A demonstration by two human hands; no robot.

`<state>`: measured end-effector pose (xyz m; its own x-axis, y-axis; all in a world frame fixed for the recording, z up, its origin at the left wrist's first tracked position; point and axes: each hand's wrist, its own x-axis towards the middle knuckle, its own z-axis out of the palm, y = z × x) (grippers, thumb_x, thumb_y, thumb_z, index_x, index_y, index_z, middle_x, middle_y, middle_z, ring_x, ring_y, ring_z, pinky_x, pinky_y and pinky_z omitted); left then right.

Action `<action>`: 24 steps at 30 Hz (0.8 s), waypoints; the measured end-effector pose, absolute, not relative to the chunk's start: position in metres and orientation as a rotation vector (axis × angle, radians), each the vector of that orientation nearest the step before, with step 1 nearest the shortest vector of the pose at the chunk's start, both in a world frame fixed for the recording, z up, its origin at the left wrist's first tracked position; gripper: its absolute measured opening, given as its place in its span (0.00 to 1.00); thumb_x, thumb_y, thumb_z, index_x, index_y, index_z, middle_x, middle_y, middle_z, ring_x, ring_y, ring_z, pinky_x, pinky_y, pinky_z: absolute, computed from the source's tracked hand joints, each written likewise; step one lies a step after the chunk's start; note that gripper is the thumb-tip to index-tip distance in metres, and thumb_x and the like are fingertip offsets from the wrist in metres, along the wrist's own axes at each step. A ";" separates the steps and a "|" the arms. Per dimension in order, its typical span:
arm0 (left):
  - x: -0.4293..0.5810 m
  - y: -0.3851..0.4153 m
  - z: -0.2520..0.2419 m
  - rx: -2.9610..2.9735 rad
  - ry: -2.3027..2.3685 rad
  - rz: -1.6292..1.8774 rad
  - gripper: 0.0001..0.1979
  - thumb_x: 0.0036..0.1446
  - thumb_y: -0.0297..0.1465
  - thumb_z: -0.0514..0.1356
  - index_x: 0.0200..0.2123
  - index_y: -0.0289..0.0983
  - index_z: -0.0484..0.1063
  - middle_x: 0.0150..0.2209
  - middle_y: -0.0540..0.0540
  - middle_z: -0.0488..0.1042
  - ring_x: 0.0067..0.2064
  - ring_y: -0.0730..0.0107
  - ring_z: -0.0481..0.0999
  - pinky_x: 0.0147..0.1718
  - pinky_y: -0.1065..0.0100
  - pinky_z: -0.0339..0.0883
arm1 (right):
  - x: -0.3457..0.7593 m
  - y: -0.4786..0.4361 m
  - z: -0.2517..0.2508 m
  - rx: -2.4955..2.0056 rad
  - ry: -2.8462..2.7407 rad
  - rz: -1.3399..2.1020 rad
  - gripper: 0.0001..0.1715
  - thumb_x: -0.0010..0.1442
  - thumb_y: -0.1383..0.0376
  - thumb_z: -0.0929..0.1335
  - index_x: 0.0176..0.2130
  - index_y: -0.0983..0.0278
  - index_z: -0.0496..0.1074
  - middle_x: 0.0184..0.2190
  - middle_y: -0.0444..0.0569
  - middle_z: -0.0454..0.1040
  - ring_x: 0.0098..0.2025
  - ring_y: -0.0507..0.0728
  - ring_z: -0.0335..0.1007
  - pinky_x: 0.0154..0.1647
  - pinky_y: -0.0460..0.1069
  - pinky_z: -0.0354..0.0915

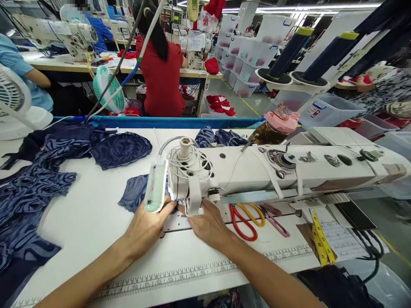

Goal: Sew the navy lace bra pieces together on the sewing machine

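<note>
- The person sits at a white sewing machine (257, 171), both bare hands drawn in close under its head, right by the needle.
- The left hand (146, 229) lies low on the table (96, 222), fingers stretched forward onto the near edge of a small blue fabric piece (133, 192). A pale green lamp (156, 186) clipped to the machine hides the fingertips, so I cannot tell whether they pinch the cloth or only press it.
- The right hand (208, 224) rests palm down just beside the left, fingers reaching under the machine head. The tips are hidden there too, and I cannot tell what they hold.
- The small blue fabric piece spreads flat on the table left of the needle, its right edge running under the machine head.
- Just right of the right hand lie scissors (245, 220) with one red and one yellow handle, then pink snips (274, 222), both under the machine arm.
- A yellow measuring tape (321, 239) trails over papers further right.
- A heap of dark blue patterned cloth (35, 188) covers the table's left side, well apart from the hands.
- A bottle with a pink lid (276, 126) stands behind the machine.
- Across the aisle a person in a red top (162, 72) sits with their back to us.
</note>
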<state>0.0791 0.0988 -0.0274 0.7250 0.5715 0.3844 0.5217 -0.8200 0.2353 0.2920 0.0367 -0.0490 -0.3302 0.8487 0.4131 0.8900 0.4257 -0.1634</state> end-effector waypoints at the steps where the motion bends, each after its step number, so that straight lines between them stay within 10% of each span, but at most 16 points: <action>1: 0.079 0.098 -0.029 2.879 0.831 0.677 0.25 0.43 0.12 0.47 0.42 0.35 0.71 0.37 0.41 0.74 0.38 0.60 0.71 0.35 0.62 0.67 | 0.293 0.037 -0.049 -1.469 -2.249 -0.125 0.25 0.60 0.75 0.65 0.53 0.56 0.75 0.33 0.48 0.73 0.36 0.56 0.64 0.34 0.48 0.59; 10: 0.085 0.091 -0.048 3.285 0.752 0.820 0.14 0.58 0.15 0.52 0.40 0.32 0.73 0.37 0.42 0.77 0.38 0.62 0.76 0.56 0.40 0.60 | 0.293 0.040 -0.047 -1.456 -2.262 -0.163 0.23 0.61 0.74 0.65 0.52 0.57 0.74 0.33 0.49 0.73 0.35 0.55 0.66 0.36 0.48 0.61; 16: 0.085 0.087 -0.045 3.179 0.868 0.789 0.16 0.59 0.15 0.51 0.41 0.33 0.76 0.35 0.43 0.78 0.39 0.61 0.76 0.57 0.31 0.54 | 0.297 0.037 -0.049 -1.501 -2.082 -0.316 0.10 0.54 0.76 0.65 0.28 0.64 0.74 0.25 0.48 0.67 0.30 0.54 0.63 0.26 0.48 0.54; 24: 0.086 0.088 -0.044 3.175 0.814 0.832 0.17 0.60 0.14 0.50 0.38 0.33 0.76 0.35 0.42 0.78 0.41 0.60 0.77 0.56 0.23 0.50 | 0.291 0.044 -0.045 -1.394 -2.167 -0.178 0.15 0.62 0.73 0.64 0.44 0.61 0.77 0.30 0.47 0.74 0.34 0.55 0.68 0.36 0.50 0.61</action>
<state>0.0864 0.0883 -0.0443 0.7666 0.3867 0.5126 0.5038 -0.8572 -0.1069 0.2910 0.0442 -0.0453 -0.3095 0.8002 0.5138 0.8734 0.4529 -0.1792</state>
